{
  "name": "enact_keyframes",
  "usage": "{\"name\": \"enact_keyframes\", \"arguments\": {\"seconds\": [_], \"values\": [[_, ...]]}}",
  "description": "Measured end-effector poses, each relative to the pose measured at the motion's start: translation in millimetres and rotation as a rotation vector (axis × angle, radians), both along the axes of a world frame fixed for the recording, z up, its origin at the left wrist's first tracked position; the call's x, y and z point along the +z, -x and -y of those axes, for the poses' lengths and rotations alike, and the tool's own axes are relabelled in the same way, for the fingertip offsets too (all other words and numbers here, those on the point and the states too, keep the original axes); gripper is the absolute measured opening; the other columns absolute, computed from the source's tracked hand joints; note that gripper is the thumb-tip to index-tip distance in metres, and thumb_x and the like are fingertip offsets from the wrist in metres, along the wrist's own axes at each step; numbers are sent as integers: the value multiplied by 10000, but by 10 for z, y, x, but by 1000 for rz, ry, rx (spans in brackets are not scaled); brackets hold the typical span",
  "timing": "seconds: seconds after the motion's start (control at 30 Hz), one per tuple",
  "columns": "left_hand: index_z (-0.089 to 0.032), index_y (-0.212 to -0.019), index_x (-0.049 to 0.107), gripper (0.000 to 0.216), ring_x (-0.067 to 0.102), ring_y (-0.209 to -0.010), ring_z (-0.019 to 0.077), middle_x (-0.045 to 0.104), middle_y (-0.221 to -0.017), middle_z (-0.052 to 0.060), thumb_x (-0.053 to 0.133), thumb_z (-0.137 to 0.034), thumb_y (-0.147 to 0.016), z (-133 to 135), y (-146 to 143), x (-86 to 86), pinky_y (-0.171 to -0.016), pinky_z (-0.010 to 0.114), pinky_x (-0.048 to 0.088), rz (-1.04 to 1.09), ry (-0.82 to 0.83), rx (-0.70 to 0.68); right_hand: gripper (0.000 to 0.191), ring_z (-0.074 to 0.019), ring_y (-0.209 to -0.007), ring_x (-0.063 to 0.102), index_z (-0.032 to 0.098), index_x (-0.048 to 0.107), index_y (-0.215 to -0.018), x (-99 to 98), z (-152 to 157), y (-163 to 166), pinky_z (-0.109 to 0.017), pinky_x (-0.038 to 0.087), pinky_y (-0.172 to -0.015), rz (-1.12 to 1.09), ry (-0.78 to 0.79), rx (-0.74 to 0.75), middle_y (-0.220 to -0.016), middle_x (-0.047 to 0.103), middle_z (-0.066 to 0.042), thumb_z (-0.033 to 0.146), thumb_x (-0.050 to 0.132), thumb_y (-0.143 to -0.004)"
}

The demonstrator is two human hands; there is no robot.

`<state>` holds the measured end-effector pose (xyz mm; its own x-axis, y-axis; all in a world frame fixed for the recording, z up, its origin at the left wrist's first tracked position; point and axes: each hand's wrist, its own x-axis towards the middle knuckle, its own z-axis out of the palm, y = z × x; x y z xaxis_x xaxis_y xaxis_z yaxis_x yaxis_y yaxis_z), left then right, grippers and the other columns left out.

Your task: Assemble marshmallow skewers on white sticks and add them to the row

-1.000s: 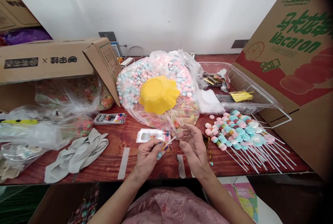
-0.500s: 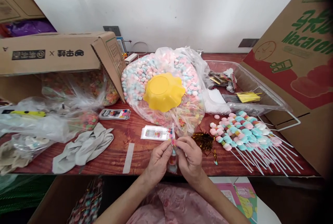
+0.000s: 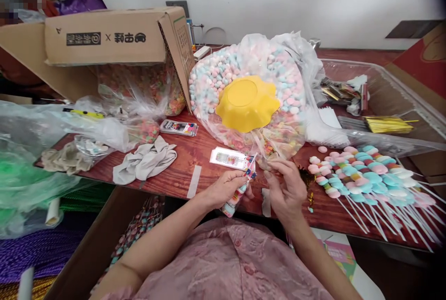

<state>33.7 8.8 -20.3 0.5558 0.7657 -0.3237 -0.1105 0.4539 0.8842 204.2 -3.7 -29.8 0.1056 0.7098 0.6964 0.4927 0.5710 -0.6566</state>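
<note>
My left hand (image 3: 232,188) is closed around a small printed plastic pouch (image 3: 232,205), which slants down toward the table's front edge. Colourful contents show through its lower part. Just right of it, my right hand (image 3: 287,188) is raised with thumb and fingertips close together in a pinch; anything between them is too small to make out. Behind the left hand lies a stack of flat printed pouches (image 3: 228,158). Gold twist ties (image 3: 309,188) lie beside the right hand, partly hidden by it.
A yellow scalloped bowl (image 3: 244,102) sits upside down on a big bag of marshmallows (image 3: 209,81). Marshmallow skewers (image 3: 372,177) are piled at right, before a clear plastic tray (image 3: 383,77). Grey cloth (image 3: 146,160) and an open carton (image 3: 108,37) occupy the left side.
My hands have separated; the right has moved away from the left to the right. The pouch now tilts in my left hand, and the white stick above it no longer shows. The view has turned left.
</note>
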Motion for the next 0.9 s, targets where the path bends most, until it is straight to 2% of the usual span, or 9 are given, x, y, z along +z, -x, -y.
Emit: {"name": "enact_keyframes", "arguments": {"seconds": [0.13, 0.3, 0.43, 0.53, 0.6, 0.67, 0.73, 0.8, 0.9], "values": [[-138, -712, 552, 362, 561, -428, 109, 590, -590, 4, 655, -481, -761, 18, 116, -13, -402, 202, 424, 117, 146, -221, 352, -257, -1228, 544, 281, 623, -1251, 132, 13, -239, -474, 330, -1025, 724, -245, 261, -1192, 701, -53, 168, 508, -939], [-136, -746, 558, 357, 484, -417, 79, 569, -608, 2, 640, -480, -799, 44, 246, 9, -377, 187, 343, 76, 179, -491, 222, -182, -876, 599, 190, 663, -941, 158, 126, -221, -435, 310, -929, 826, -261, 402, -732, 670, -12, 126, 450, -943], [-147, -765, 569, 367, 469, -538, 85, 529, -645, -10, 483, -463, -932, 76, 289, 91, -520, 205, 375, -262, -234, -475, 262, -157, -709, 501, 181, 561, -673, 84, 228, -64, -342, 308, -727, 698, 89, 314, -618, 572, -2, 117, 448, -901], [-152, -783, 620, 316, 508, -701, 129, 575, -765, 28, 450, -361, -948, 120, 275, 115, -683, 256, 411, -521, -657, -392, 260, -131, -704, 520, 181, 576, -683, 9, 297, 43, -285, 324, -661, 476, 405, 316, -666, 603, 8, 151, 494, -928], [-152, -764, 631, 296, 489, -717, 140, 575, -768, 34, 450, -318, -929, 128, 254, 84, -704, 272, 402, -574, -776, -320, 209, -139, -759, 553, 182, 614, -746, -10, 336, 99, -289, 343, -681, 448, 452, 251, -741, 645, -6, 152, 514, -927], [-152, -715, 612, 304, 458, -658, 127, 548, -698, 17, 455, -328, -907, 110, 241, 34, -654, 259, 396, -506, -670, -261, 144, -198, -949, 572, 197, 662, -921, 9, 370, 132, -346, 343, -778, 549, 345, 138, -919, 694, -52, 174, 519, -924], [-156, -694, 597, 283, 443, -595, 107, 535, -646, -3, 503, -361, -866, 83, 251, -8, -587, 231, 389, -361, -390, -275, 214, -241, -1067, 541, 214, 640, -1107, 41, 405, 136, -416, 303, -865, 653, 188, 109, -1035, 698, -72, 211, 514, -935], [-158, -688, 593, 269, 434, -511, 88, 535, -599, -17, 573, -397, -810, 73, 282, -31, -500, 210, 357, -222, -55, -368, 225, -203, -927, 560, 204, 629, -1118, 48, 447, 116, -427, 288, -865, 690, 74, 181, -905, 699, -45, 204, 483, -946], [-153, -677, 590, 307, 415, -413, 73, 539, -563, -19, 660, -446, -735, 107, 339, -32, -422, 207, 300, -131, 261, -508, 230, -143, -657, 465, 185, 630, -850, -38, 515, 83, -387, 294, -786, 695, 8, 255, -629, 585, 6, 130, 422, -930]]}}
